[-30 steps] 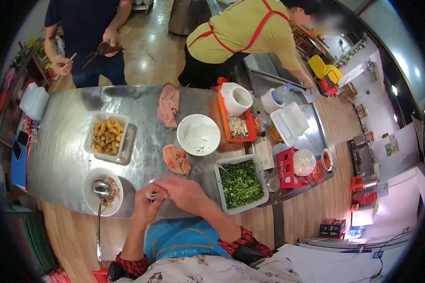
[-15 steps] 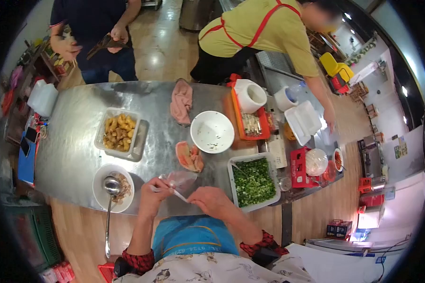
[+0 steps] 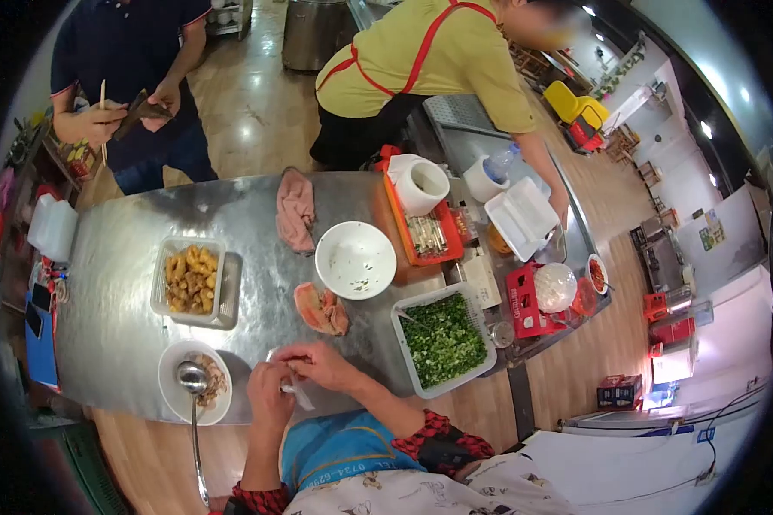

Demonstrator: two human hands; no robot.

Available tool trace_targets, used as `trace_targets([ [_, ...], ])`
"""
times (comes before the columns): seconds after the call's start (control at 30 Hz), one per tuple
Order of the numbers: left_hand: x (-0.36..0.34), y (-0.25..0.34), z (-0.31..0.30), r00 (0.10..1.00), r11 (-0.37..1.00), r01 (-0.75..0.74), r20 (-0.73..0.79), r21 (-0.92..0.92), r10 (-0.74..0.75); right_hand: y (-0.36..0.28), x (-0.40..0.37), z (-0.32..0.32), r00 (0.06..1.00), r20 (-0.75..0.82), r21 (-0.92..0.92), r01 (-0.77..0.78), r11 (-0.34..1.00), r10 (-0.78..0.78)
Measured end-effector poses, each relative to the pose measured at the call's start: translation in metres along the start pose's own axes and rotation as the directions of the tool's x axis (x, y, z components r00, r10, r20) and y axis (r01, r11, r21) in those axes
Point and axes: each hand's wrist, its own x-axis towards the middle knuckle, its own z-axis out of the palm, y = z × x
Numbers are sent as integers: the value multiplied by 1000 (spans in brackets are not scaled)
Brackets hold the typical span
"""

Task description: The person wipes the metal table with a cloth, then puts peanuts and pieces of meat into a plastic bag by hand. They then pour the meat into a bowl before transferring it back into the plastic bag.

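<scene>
My left hand (image 3: 270,391) and my right hand (image 3: 319,364) meet at the table's near edge, both closed on a clear plastic bag (image 3: 299,396). Part of the bag hangs below the fingers; the rest is hidden by them. Just beyond my hands lies a pink and orange cloth (image 3: 321,310). To the left stands a white bowl (image 3: 170,396) of pale pieces with a metal ladle (image 3: 192,378) in it. On the right is a white basket (image 3: 486,358) of chopped greens.
The metal table (image 3: 112,335) holds a basket of ginger-like pieces (image 3: 191,279), a white bowl (image 3: 356,260), a pink cloth (image 3: 295,211) and an orange tray (image 3: 401,225). Two people stand across it, one holding a dark object (image 3: 137,114), one reaching over the right side.
My hands have come together, with the right over the bag near the left. The view has shifted. The person at the far left now holds a thin stick upright.
</scene>
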Motion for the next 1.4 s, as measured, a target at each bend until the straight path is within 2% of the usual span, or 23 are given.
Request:
trace_targets([
  [0.07,-2,3,9,968,985,173,-186,14,-167,6,1,0,1000,9,71,-4,997,4],
  [0.17,-9,-7,12,957,985,164,-253,55,-146,0,1,-2,998,4,18,58,998,-58],
  [0.23,-13,-11,9,961,985,169,-217,-38,-173,-15,-3,-3,991,35,-301,132,944,-127],
  [0.27,-13,-12,6,960,976,184,-193,-118,-204,-13,-3,-2,992,17,-301,128,945,-128],
  [0.33,-12,-10,3,969,981,154,-178,-122,-174,-10,0,3,943,11,-622,267,736,-333],
  [0.4,-9,-9,1,964,968,170,-171,-187,-202,-10,1,6,933,-10,-647,267,714,-359],
  [0.47,-5,-2,-3,968,975,166,-165,-150,-191,-9,3,8,922,-22,-670,273,690,-387],
  [0.53,-11,-3,-5,948,952,258,-145,-166,-282,-4,4,7,850,-62,-743,311,592,-524],
  [0.57,-16,-6,-5,949,953,255,-145,-165,-279,-1,4,2,848,-63,-743,312,592,-526],
  [0.63,-27,-15,-4,865,868,435,-157,-240,-477,-5,-2,-11,928,-87,-802,151,578,-363],
  [0.67,-34,-17,-2,863,868,440,-159,-233,-480,0,-5,-14,928,-82,-798,156,582,-362],
  [0.73,-43,-17,4,813,799,521,-111,-302,-572,9,-8,-15,959,-174,-798,-5,603,-223],
  [0.77,-46,-16,6,773,750,563,-99,-348,-627,11,-11,-14,962,-149,-797,19,603,-228],
  [0.83,-40,2,6,724,707,617,-105,-345,-682,14,-22,-12,963,-209,-779,-59,625,-169],
  [0.87,-39,7,3,681,661,662,-86,-354,-727,14,-25,-13,969,-178,-782,-34,623,-170],
  [0.93,-44,3,0,684,648,661,-52,-379,-728,6,-30,-13,936,-186,-705,83,704,-297],
  [1.0,-39,13,-3,649,560,686,43,-465,-760,-11,-39,-5,953,-121,-690,120,714,-277],
  [1.07,-41,17,-6,609,518,714,53,-472,-791,-20,-39,6,929,-20,-857,175,485,-370],
  [1.13,-49,10,4,738,652,567,-40,-503,-673,-3,-34,11,938,44,-871,204,446,-344],
  [1.2,-60,8,5,715,621,573,-45,-534,-698,2,-27,6,944,90,-895,216,390,-318],
  [1.27,-71,11,0,613,462,670,82,-581,-785,-2,-24,-1,903,-10,-795,254,550,-431],
  [1.3,-80,9,1,616,458,663,83,-592,-784,-14,-24,-4,903,-6,-803,252,540,-430],
  [1.4,-101,3,5,628,499,656,43,-567,-777,-64,-17,-28,858,-291,-639,156,753,-424],
])
